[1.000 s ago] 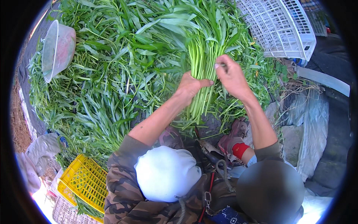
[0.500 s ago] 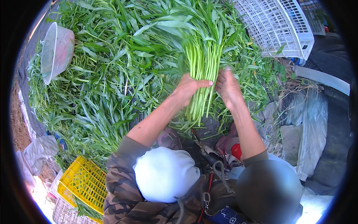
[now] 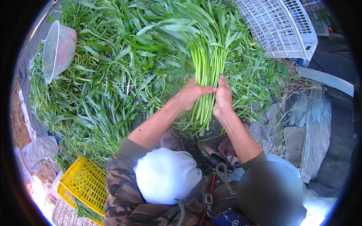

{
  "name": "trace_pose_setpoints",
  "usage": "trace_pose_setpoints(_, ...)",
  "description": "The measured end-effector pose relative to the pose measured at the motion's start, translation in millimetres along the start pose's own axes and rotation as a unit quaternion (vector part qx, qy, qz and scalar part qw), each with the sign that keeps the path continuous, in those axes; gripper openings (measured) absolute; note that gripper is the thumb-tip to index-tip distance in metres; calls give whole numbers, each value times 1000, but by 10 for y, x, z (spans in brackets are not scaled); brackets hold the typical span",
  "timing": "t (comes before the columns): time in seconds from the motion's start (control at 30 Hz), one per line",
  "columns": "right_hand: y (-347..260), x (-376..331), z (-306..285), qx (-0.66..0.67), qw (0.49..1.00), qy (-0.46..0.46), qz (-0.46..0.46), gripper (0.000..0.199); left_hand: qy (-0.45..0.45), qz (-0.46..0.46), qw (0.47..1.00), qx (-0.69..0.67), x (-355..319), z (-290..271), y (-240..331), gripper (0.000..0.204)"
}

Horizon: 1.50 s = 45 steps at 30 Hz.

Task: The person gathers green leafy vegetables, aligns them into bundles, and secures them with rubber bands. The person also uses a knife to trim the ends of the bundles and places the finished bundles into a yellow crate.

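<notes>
A thick bunch of water spinach (image 3: pixel 205 67) stands between my hands, its long pale-green stems toward me and its narrow leaves spread away. My left hand (image 3: pixel 195 92) is closed round the stems from the left, with the thumb lying across their front. Against the right side of the stems, my right hand (image 3: pixel 223 94) is closed, its thumb pointing upward. The cut stem ends hang below both hands. Around and beyond the bunch lies a wide heap of loose water spinach (image 3: pixel 109 75).
A translucent plastic tub (image 3: pixel 58 51) lies tilted on the heap at far left. White plastic crates (image 3: pixel 279 28) stand at far right. At near left are a yellow crate (image 3: pixel 85 182) and a white one. Plastic sheeting (image 3: pixel 316 132) and stones (image 3: pixel 294 145) lie on the right.
My right hand has come in from slightly apart and now grips the stems. My left hand and the bunch have shifted a little to the right and nearer.
</notes>
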State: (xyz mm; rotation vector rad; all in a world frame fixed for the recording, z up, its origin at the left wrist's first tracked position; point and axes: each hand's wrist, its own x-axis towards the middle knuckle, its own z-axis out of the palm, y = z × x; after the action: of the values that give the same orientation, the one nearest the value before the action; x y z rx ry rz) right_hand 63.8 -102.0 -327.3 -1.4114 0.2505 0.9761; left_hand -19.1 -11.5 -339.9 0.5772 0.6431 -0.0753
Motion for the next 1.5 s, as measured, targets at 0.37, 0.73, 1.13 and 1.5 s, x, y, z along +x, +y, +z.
trace_pose_setpoints(0.37,-436,242,-452,-512,762,53,-392,29,33,-13,999,19,-13,39,-65,39)
trace_pose_setpoints(0.73,-1239,466,-77,-474,710,2,-521,8,108,45,984,137,-221,127,54,37)
trace_pose_setpoints(1.13,-1195,201,119,-717,468,-178,-485,40,94,94,977,165,-209,100,20,38)
trace_pose_setpoints(1.5,-1331,334,246,-738,368,-278,-493,25,54,76,983,161,-275,0,49,39)
